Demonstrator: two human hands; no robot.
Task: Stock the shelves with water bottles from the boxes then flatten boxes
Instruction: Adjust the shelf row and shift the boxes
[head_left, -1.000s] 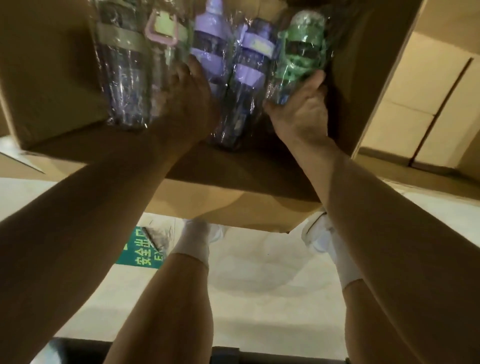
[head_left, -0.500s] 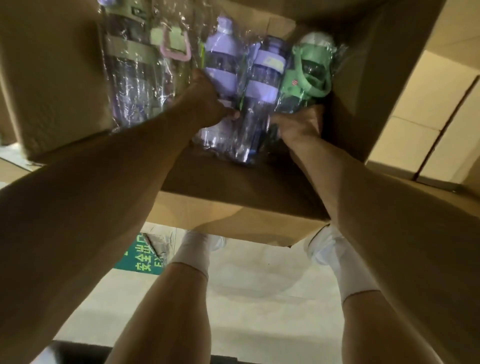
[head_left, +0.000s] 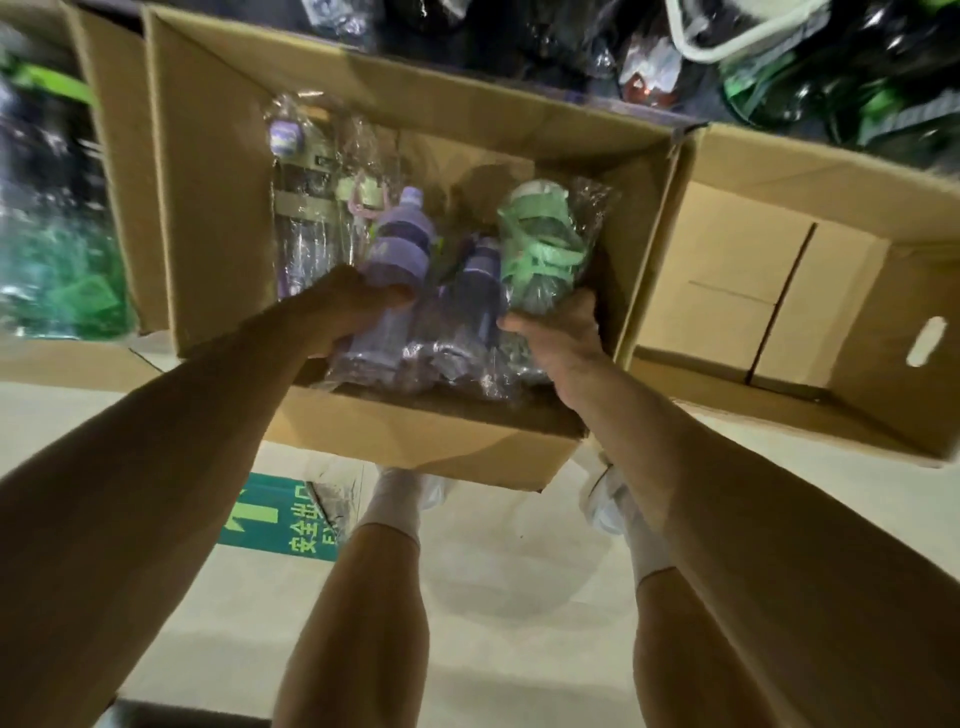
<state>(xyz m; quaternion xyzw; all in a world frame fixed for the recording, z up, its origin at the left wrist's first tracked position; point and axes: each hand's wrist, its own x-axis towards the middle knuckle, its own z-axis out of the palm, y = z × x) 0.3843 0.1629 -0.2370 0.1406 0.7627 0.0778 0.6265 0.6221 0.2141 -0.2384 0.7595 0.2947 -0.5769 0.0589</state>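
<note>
Over an open cardboard box (head_left: 218, 208) on a pale floor (head_left: 498, 597), seen from the head camera, a person bends forward and reaches in with both bare arms. The left hand (head_left: 343, 312) grips a light purple bottle (head_left: 400, 244), its fingers curled round the plastic-wrapped body below the cap. The right hand (head_left: 558, 338) holds a green bottle (head_left: 540, 244) from beneath, thumb and fingers wrapped round its lower end. The green strap and lid point toward the far wall of the box.

Between the two held bottles lies a dark purple bottle (head_left: 480, 280), also in clear wrap and touching both neighbours. Further left in the same box stand clear bottles (head_left: 304, 223) with an olive band, against the left wall; a small pink loop shows just beside them. All the bottles sit in the near half of the box.

A second cardboard box (head_left: 727, 270) stands open just to the right, touching the first, with an oval hand-hole (head_left: 926, 340) cut in its side. Beyond both boxes, along the top edge, lie more wrapped goods (head_left: 857, 88) in dark and green, too blurred to name. On the floor below, the person's legs and white socks (head_left: 392, 504) show beside a green floor sign (head_left: 280, 519) with white lettering.
</note>
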